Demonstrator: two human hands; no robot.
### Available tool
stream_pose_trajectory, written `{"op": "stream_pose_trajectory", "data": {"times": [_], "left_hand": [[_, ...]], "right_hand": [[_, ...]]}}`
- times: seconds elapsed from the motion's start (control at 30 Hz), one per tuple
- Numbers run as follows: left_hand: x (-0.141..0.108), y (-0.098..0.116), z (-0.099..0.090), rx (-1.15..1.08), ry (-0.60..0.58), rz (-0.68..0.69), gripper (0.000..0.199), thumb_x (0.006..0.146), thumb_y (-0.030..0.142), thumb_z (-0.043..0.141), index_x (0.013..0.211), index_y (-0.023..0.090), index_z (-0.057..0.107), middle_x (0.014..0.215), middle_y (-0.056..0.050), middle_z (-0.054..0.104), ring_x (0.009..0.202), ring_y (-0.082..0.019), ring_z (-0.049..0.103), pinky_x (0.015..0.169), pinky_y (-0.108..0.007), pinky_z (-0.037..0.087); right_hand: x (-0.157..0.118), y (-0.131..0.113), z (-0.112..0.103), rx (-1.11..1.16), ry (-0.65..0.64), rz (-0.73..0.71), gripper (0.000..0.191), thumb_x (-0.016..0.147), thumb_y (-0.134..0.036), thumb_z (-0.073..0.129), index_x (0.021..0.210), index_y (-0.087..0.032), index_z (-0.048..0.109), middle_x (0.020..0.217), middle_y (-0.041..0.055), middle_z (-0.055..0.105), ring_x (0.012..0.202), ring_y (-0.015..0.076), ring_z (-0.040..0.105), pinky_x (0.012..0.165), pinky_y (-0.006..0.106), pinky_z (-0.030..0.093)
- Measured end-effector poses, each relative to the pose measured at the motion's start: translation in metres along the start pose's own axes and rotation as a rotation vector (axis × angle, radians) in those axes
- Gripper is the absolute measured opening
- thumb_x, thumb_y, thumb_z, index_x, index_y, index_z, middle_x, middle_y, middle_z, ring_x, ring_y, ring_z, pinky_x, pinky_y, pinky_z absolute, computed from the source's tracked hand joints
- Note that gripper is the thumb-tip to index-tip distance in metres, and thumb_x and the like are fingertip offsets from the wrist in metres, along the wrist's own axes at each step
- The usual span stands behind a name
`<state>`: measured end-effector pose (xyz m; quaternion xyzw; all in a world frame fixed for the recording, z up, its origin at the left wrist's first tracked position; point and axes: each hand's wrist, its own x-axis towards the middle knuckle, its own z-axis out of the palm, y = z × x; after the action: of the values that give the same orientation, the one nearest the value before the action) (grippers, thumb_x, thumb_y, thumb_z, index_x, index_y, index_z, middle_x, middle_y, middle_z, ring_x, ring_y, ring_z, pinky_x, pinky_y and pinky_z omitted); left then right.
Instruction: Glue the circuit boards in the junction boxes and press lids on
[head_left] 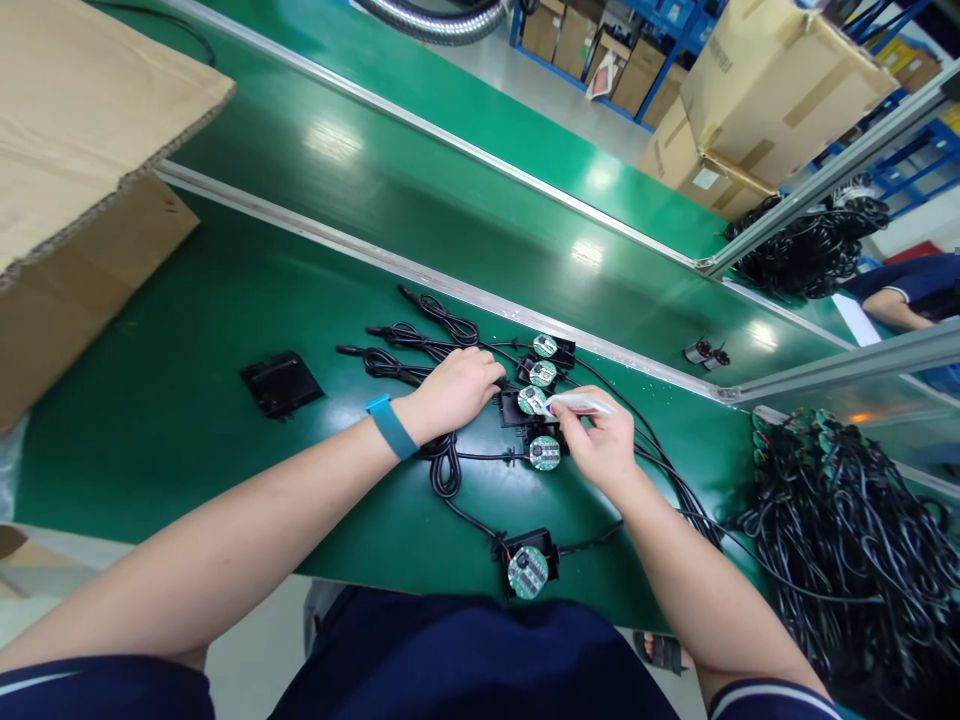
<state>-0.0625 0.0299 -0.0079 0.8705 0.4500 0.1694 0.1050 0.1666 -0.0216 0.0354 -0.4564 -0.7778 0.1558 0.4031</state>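
Note:
My right hand [604, 435] grips a small white tube [583, 403] with red and blue markings, its tip over a round green circuit board [531, 400]. This board lies at a black plastic housing [514, 408]. My left hand [463, 385], fingers curled together, rests over coiled black cables [397, 368] just left of the housing; what its fingertips hold is hidden. More boards sit in a column: two farther away, one nearer [544, 453], and another [528, 572] by the front edge. Black cables run from their housings to both sides.
A black plastic piece [282, 384] lies left on the green table [187, 440]. A cardboard box [82, 270] stands at far left. A large pile of cables with boards [840, 540] covers the right side. Metal rails [450, 262] border the back; another person's arm [896, 308] shows at far right.

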Motion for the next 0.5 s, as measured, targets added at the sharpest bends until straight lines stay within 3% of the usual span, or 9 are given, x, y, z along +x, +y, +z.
{"op": "stream_pose_trajectory", "data": {"times": [0.13,0.23,0.37,0.5], "left_hand": [[-0.013,0.02,-0.023,0.048,0.046,-0.03,0.017,0.093,0.022,0.058,0.105,0.014,0.066,0.098,-0.011,0.067,0.098,-0.028,0.059,0.086,-0.042,0.045],[-0.037,0.042,-0.034,-0.014,0.122,0.021,0.02,0.097,0.027,0.053,0.107,0.014,0.065,0.101,-0.011,0.067,0.1,-0.027,0.059,0.088,-0.041,0.044],[-0.064,0.061,-0.021,-0.1,0.074,0.081,0.021,0.097,0.032,0.055,0.105,0.016,0.066,0.097,-0.009,0.067,0.096,-0.025,0.059,0.086,-0.039,0.044],[-0.068,0.064,-0.003,-0.051,-0.012,0.07,0.017,0.095,0.028,0.057,0.099,0.015,0.067,0.091,-0.009,0.066,0.091,-0.025,0.058,0.084,-0.039,0.042]], "right_hand": [[-0.011,-0.014,-0.021,0.058,0.094,0.072,0.007,0.088,-0.018,0.067,0.09,-0.023,0.071,0.09,0.0036,0.072,0.081,0.0188,0.069,0.075,0.035,0.057],[-0.019,-0.026,-0.037,0.052,0.082,0.109,0.008,0.088,-0.018,0.067,0.093,-0.023,0.071,0.091,0.0041,0.072,0.079,0.0192,0.069,0.073,0.035,0.058],[-0.022,-0.033,-0.042,-0.053,-0.052,0.031,0.009,0.088,-0.017,0.066,0.091,-0.024,0.07,0.087,0.003,0.073,0.079,0.0184,0.069,0.072,0.033,0.056],[-0.018,-0.033,-0.032,-0.098,-0.181,-0.048,0.011,0.09,-0.014,0.062,0.09,-0.024,0.068,0.086,0.0023,0.072,0.081,0.0168,0.068,0.074,0.032,0.054]]}}
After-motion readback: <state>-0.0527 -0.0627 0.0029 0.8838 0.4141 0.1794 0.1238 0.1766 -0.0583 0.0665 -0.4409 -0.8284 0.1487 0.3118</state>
